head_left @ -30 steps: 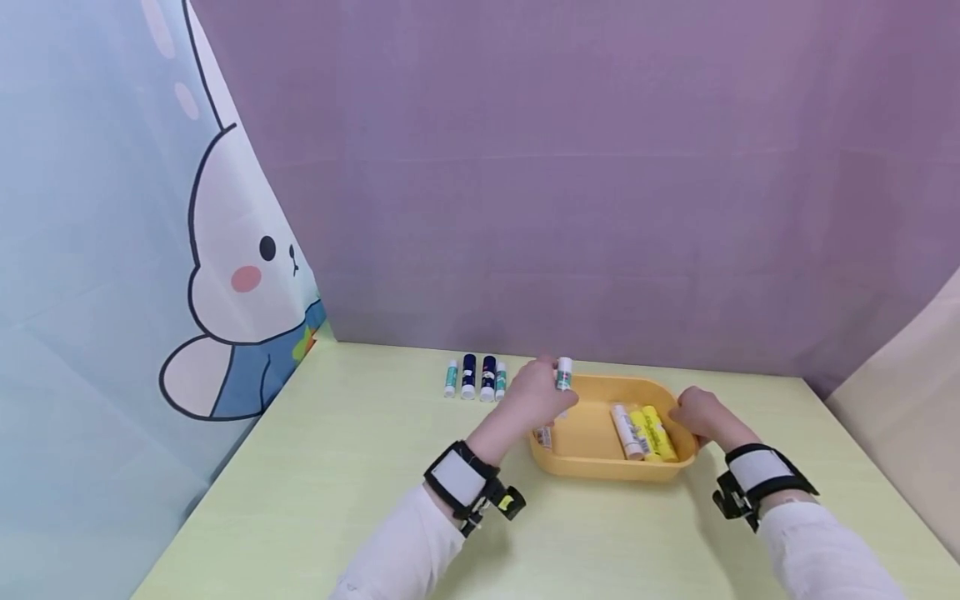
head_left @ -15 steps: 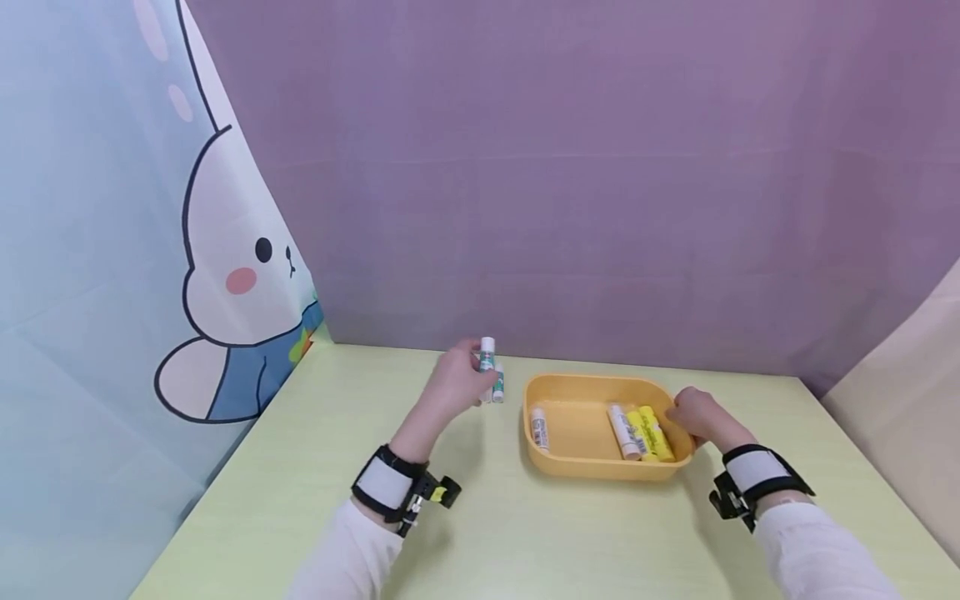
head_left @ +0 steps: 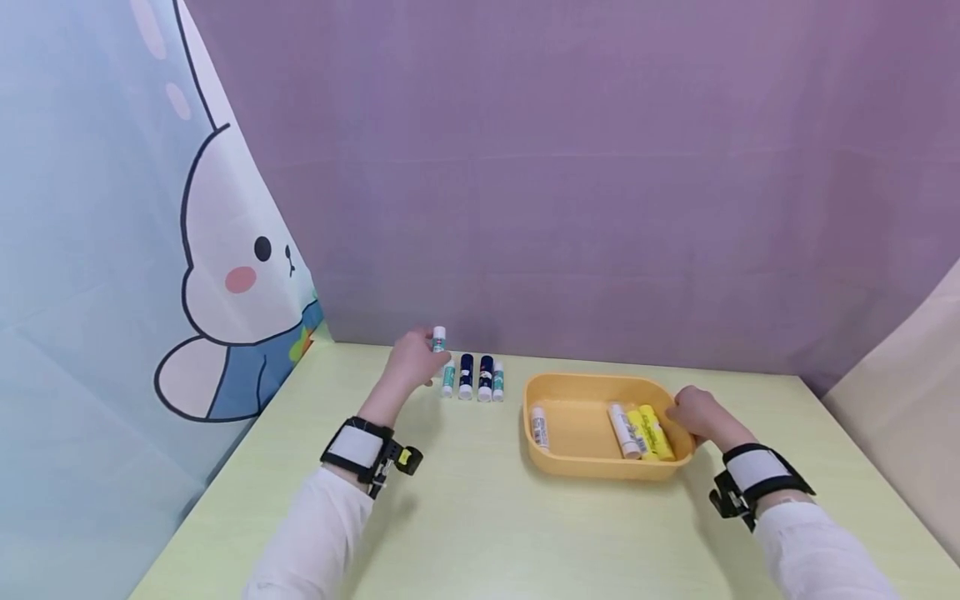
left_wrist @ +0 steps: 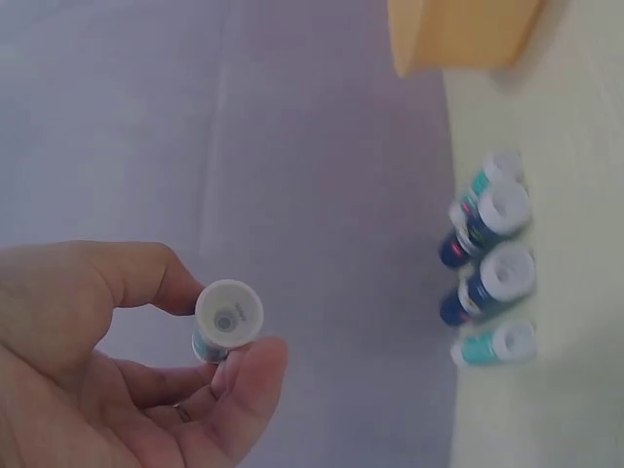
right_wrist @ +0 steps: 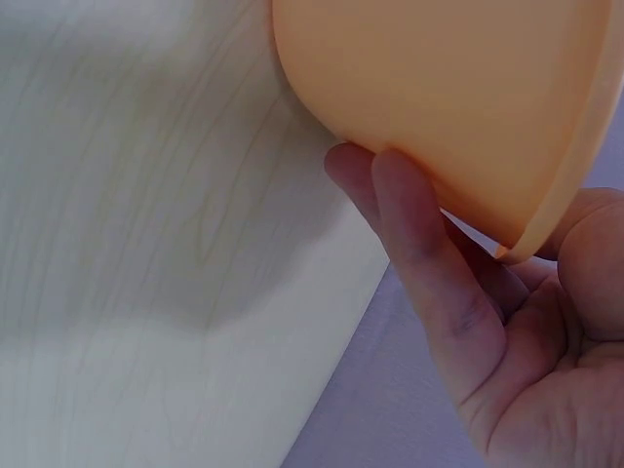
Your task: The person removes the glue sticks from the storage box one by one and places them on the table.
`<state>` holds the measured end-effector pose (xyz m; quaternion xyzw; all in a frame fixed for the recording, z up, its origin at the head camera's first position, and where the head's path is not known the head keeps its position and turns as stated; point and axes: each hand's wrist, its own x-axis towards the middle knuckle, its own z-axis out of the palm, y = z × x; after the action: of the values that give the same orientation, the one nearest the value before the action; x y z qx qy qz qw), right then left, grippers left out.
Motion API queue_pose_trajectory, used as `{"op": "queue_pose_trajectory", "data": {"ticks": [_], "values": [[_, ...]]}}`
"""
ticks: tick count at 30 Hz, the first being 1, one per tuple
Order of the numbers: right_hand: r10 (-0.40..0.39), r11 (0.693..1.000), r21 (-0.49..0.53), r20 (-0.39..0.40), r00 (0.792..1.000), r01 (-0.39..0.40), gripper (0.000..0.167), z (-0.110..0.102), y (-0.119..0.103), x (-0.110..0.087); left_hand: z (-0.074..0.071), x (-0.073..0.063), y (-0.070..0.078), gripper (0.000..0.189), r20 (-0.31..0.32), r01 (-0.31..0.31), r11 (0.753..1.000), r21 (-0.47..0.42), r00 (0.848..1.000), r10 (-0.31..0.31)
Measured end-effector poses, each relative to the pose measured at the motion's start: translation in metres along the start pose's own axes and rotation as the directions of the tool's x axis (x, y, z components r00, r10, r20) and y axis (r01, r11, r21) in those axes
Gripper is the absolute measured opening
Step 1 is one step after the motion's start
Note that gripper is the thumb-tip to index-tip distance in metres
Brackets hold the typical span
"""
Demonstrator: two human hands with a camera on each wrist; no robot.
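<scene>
My left hand (head_left: 411,360) pinches a white-and-teal glue stick (head_left: 438,340) between thumb and fingers. It is upright, raised at the left end of a row of standing glue sticks. In the left wrist view, the hollow white end of this glue stick (left_wrist: 229,314) faces the camera. The row has a teal glue stick (head_left: 448,379), two dark blue glue sticks (head_left: 467,377) and another teal glue stick (head_left: 498,382). My right hand (head_left: 707,415) holds the right end of the yellow-orange tray (head_left: 600,469). In the right wrist view its thumb is at the rim and fingers (right_wrist: 419,214) press the outer wall.
Inside the tray, a white glue stick (head_left: 540,429) lies at the left. Another white glue stick (head_left: 624,432) and two yellow glue sticks (head_left: 656,433) lie at the right. A purple cloth (head_left: 562,183) hangs behind the pale table (head_left: 480,533).
My left hand has carried the glue stick leftward from over the tray, past the row, to the row's left end. My right hand has stayed at the tray.
</scene>
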<state>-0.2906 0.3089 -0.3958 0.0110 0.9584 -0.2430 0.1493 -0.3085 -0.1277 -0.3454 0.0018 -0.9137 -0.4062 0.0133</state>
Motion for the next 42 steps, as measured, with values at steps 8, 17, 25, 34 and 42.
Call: {"op": "queue_pose_trajectory", "data": {"ticks": [8,17,25,34,42], "values": [[-0.001,1.000,0.011,0.004,1.000,0.001,0.021,0.000,-0.001,-0.001,0.000,0.023,-0.023,0.051,0.015,0.066,0.997,0.037,0.998,-0.066],[0.001,1.000,0.013,-0.001,1.000,-0.001,0.020,0.000,0.000,-0.002,0.011,0.047,-0.048,0.022,0.029,0.096,0.991,0.094,0.995,-0.099],[0.003,1.000,0.005,0.002,1.000,-0.003,0.020,-0.002,-0.002,-0.004,0.031,0.058,-0.065,0.017,0.028,0.147,0.973,0.180,0.988,-0.154],[-0.001,1.000,0.007,0.003,1.000,0.001,0.021,-0.001,-0.003,-0.004,0.044,0.060,-0.069,0.014,0.025,0.170,0.964,0.203,0.984,-0.178],[0.004,1.000,0.017,0.006,1.000,-0.004,0.021,-0.001,-0.002,-0.002,0.049,0.065,-0.073,0.015,0.027,0.182,0.964,0.193,0.981,-0.191]]}}
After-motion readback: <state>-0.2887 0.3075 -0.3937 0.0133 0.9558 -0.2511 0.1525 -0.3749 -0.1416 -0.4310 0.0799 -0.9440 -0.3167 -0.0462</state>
